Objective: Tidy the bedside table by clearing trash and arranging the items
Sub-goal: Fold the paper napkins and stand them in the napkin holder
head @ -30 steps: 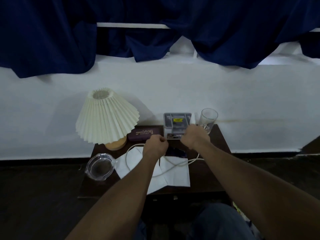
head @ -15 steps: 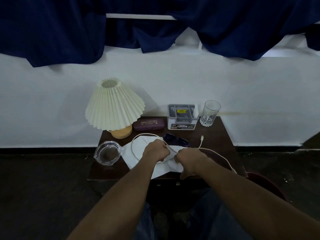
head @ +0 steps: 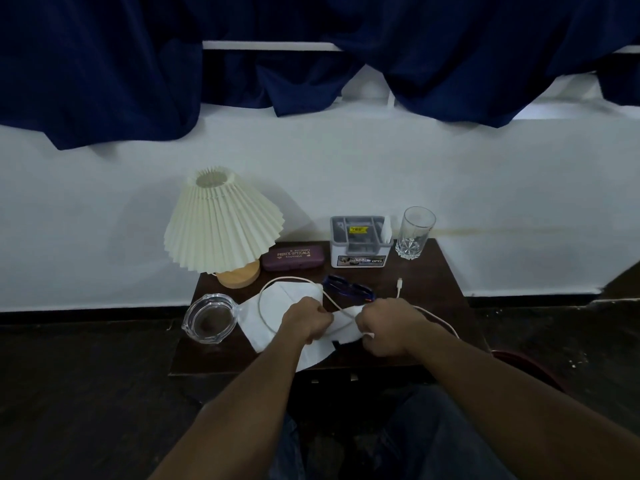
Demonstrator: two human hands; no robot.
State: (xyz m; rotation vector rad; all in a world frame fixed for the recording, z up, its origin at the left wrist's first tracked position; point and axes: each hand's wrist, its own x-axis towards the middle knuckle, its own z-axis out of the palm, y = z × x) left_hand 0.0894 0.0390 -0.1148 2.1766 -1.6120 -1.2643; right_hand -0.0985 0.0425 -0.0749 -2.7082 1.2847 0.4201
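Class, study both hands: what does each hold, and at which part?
Both grip the white cable mid-length: the left hand where its loop crosses, the right hand just beyond. The plug end lies free.

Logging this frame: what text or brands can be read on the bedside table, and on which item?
"PRINCE OPTICALS": lid of the purple glasses case.
"OPEL": front label of the grey organiser box.
Unreadable, too small: the case's finer lines, the yellow sticker inside the box, the rest of that label.
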